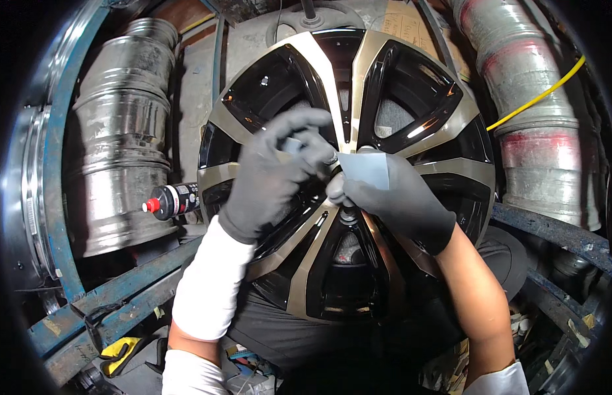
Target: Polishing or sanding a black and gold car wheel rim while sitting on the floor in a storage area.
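An alloy car wheel (330, 81) with gloss-black pockets and bright metal spoke faces lies before me, over my lap. My right hand (409, 197), in a dark grey work glove, pinches a thin square blue-grey sheet (366, 169) between thumb and fingers above the wheel's hub. What the sheet is made of, paper or film, I cannot tell. My left hand (271, 182), gloved alike, is raised over the left spokes with its fingers curled and slightly blurred. Between them shows a small blue-grey piece (292, 145). The hub centre is mostly hidden by both hands.
A black bottle with a red cap (175, 201) lies left of the wheel. Stacked bare metal wheel barrels (123, 123) stand left, others (538, 118) right. Blue steel frame bars (64, 197) run alongside. A yellow hose (538, 94) crosses at right; a yellow-and-grey cloth (121, 355) lies lower left.
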Tool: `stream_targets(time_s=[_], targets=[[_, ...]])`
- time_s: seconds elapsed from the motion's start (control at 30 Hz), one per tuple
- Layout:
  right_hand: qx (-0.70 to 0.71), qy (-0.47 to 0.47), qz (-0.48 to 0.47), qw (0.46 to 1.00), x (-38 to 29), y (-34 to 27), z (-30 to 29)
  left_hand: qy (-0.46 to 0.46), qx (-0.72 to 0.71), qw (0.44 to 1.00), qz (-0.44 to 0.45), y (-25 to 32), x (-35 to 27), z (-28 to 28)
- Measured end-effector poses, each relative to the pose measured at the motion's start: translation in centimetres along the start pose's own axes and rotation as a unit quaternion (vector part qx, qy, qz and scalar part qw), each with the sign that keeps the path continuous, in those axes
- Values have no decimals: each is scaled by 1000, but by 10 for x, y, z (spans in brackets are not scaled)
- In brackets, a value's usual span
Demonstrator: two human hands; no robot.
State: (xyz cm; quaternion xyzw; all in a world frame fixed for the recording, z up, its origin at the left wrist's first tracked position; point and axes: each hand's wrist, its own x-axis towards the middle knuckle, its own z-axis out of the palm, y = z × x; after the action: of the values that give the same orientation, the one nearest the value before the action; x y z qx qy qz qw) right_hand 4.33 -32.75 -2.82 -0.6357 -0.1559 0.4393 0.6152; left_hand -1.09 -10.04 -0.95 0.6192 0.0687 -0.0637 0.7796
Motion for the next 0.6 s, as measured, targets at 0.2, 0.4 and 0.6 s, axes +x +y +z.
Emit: stream_targets(time_s=[0.2,0.4,0.6], targets=[[-456,138,-247,844,-14,30,12,173,203,962,64,13,9,-33],[-554,83,-163,812,-18,44,27,137,313,934,105,5,14,-23],[-573,52,-165,801,-12,40,33,140,381,902,146,5,19,-24]])
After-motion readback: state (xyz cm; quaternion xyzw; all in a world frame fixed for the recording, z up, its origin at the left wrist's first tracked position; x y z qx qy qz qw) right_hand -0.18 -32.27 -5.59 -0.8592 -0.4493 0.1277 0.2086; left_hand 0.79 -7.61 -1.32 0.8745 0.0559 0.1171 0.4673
